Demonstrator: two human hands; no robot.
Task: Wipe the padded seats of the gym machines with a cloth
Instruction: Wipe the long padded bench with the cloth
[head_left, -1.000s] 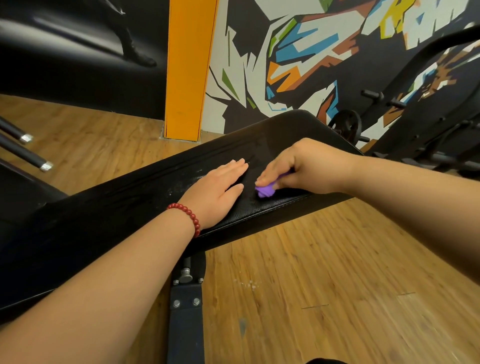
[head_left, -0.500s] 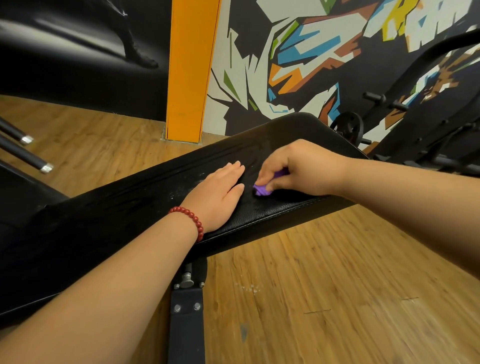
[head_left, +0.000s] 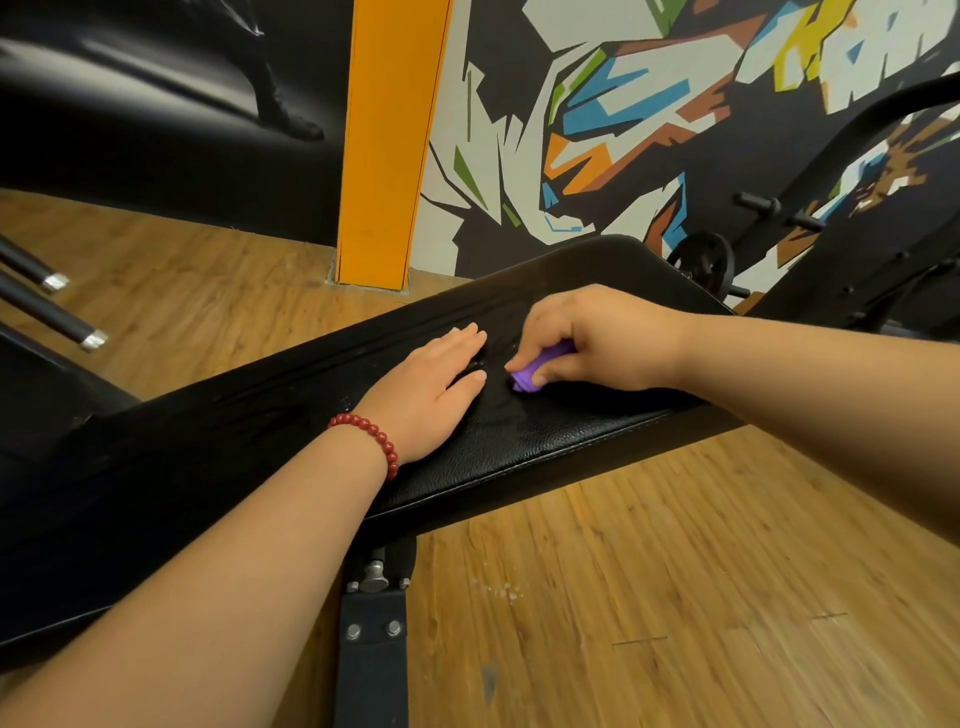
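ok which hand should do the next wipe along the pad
Right, probably. The right hand pinches the cloth against the pad; the left hand lies flat on it, holding nothing.

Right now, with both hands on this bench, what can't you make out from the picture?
Head view only:
purple cloth: mostly hidden in the grip of the right hand, so its size is unclear.
padded seat: the patch under the flat left hand is covered; its left end is cut by the frame edge.
support post: cut off by the bottom edge.
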